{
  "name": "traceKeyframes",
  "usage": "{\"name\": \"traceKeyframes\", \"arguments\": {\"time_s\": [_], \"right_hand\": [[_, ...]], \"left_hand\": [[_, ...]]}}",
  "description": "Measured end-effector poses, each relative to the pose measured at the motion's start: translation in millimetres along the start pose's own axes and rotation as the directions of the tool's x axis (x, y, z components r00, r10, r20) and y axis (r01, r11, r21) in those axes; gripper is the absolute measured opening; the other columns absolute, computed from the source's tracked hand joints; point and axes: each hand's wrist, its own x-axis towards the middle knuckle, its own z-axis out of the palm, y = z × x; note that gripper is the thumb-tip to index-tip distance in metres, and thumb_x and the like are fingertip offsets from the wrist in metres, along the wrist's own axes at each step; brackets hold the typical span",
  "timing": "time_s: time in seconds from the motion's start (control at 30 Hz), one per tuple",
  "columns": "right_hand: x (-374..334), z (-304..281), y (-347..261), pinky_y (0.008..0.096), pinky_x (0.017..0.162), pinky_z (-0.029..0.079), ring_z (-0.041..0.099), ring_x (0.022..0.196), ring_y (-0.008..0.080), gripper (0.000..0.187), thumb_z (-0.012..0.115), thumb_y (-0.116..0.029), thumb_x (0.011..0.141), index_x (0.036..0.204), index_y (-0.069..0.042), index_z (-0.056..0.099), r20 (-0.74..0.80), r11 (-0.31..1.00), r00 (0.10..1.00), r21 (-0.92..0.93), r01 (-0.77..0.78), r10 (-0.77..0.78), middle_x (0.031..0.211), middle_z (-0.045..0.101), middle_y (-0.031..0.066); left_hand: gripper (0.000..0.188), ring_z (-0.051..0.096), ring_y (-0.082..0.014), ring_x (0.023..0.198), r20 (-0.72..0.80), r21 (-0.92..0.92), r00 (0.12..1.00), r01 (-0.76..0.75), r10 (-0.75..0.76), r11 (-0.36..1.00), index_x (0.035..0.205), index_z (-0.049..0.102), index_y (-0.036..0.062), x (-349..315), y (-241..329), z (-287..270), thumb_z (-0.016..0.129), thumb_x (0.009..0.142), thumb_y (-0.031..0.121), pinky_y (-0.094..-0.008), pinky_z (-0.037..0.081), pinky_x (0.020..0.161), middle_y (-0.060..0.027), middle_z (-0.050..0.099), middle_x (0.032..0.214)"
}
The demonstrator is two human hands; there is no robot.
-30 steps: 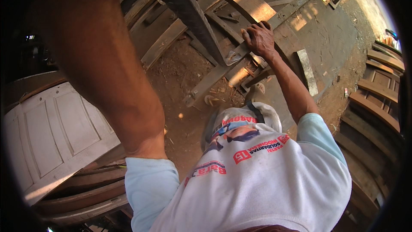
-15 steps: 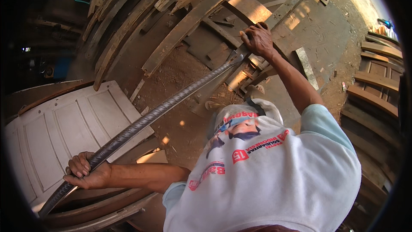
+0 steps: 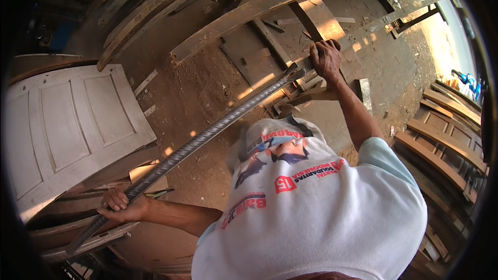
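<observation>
My left hand [image 3: 123, 205] is closed round the lower part of a long dark crowbar [image 3: 205, 130], which has a ribbed shaft like rebar. The bar slants up and right across my front. Its forked tip lies beside a long wooden beam [image 3: 381, 22], just below and left of my right hand; whether they touch, I cannot tell. My right hand [image 3: 326, 61] is curled over that beam near its lower end, arm stretched out. Short wood pieces lie under the tip, and a broad board [image 3: 316, 16] sits just beyond the hand.
A white panelled door [image 3: 72, 119] lies at the left. Long timbers [image 3: 249, 13] cross the far side, while more planks and a brown door [image 3: 436, 124] are stacked at the right. Wood scraps are scattered over the dirt floor [image 3: 202, 88].
The view has shifted. The crowbar's forked tip has turned, so both prongs show more plainly beside the beam. Both hands keep their holds.
</observation>
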Motion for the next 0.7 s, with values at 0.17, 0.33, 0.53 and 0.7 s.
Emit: {"name": "traceKeyframes", "arguments": {"time_s": [0.17,0.33,0.53,0.7], "right_hand": [[1,-3,-1,0.044,0.098,0.039,0.063,0.092,0.0331,0.028,0.057,-0.029,0.095,0.092,-0.006,0.072,0.019,1.0,1.0,-0.007,-0.004,0.004,0.089,0.069,0.0111],[-3,-5,-2,0.0469,0.099,0.04,0.062,0.092,0.0355,0.028,0.06,-0.031,0.095,0.087,-0.006,0.07,0.014,0.999,0.999,0.023,0.042,-0.043,0.09,0.068,0.0133],[-4,-9,6,0.0476,0.098,0.039,0.06,0.093,0.0373,0.033,0.063,-0.037,0.094,0.086,-0.006,0.068,0.074,1.0,0.997,0.024,-0.003,0.001,0.087,0.067,0.0155],[1,-30,-21,0.0443,0.104,0.039,0.061,0.103,0.0338,0.025,0.066,-0.029,0.093,0.101,-0.006,0.07,0.206,0.949,0.975,0.314,0.011,-0.079,0.1,0.067,0.014]], "left_hand": [[0.041,0.036,-0.0058,0.049,0.01,0.044,0.998,-0.062,0.061,0.997,0.068,0.04,0.0162,-13,2,-23,0.053,0.105,0.028,-0.0211,0.035,0.05,0.0039,0.038,0.059],[0.043,0.033,-0.0051,0.051,-0.057,0.012,0.998,-0.026,0.027,1.0,0.066,0.039,0.017,-31,-8,-104,0.053,0.105,0.028,-0.0211,0.033,0.049,0.0049,0.037,0.061],[0.042,0.034,-0.0049,0.049,-0.124,-0.069,0.992,0.021,-0.029,0.997,0.066,0.04,0.0168,-30,-14,-125,0.057,0.103,0.027,-0.0218,0.035,0.05,0.0048,0.037,0.058],[0.041,0.032,-0.0049,0.048,-0.239,-0.257,0.959,0.089,-0.153,0.962,0.067,0.037,0.0175,-52,-35,-196,0.056,0.103,0.025,-0.0218,0.035,0.049,0.0057,0.035,0.058]]}}
